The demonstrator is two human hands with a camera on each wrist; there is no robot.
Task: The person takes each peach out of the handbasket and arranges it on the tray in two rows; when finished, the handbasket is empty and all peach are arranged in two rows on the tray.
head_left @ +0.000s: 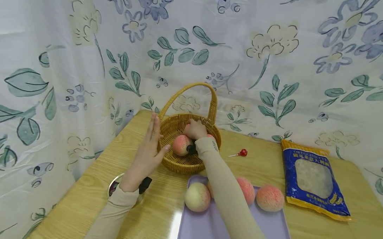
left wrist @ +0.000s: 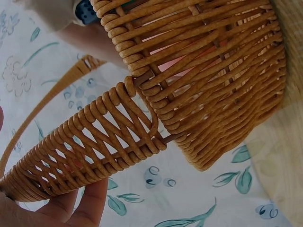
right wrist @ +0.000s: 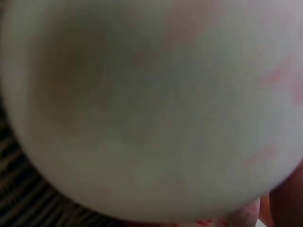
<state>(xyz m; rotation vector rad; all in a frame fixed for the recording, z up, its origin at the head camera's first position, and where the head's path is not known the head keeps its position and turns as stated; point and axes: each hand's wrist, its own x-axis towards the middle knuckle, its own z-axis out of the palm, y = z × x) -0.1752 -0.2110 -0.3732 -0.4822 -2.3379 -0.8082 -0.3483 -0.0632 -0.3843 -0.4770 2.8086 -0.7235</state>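
A woven basket (head_left: 190,165) with a tall arched handle (head_left: 196,85) stands toward the back of the table. Against the left foot of that handle rests my left hand (head_left: 145,158), fingers straight and thumb apart; the left wrist view has its fingertips behind the wicker handle (left wrist: 85,142). My right hand (head_left: 197,129) reaches inside the basket with bent fingers around a pink peach (head_left: 187,127), mostly covered by the hand. Another peach (head_left: 181,146) lies near the right wrist, and a third (head_left: 211,137) shows partly beside it. A pale peach (right wrist: 151,118) fills the right wrist view.
In front of the basket, a purple tray (head_left: 235,230) bears several peaches (head_left: 270,198), partly hidden by my right forearm. A red lollipop (head_left: 242,152) lies right of the basket. Farther right is a blue pasta bag (head_left: 313,180). A round container (head_left: 113,185) sits under my left wrist.
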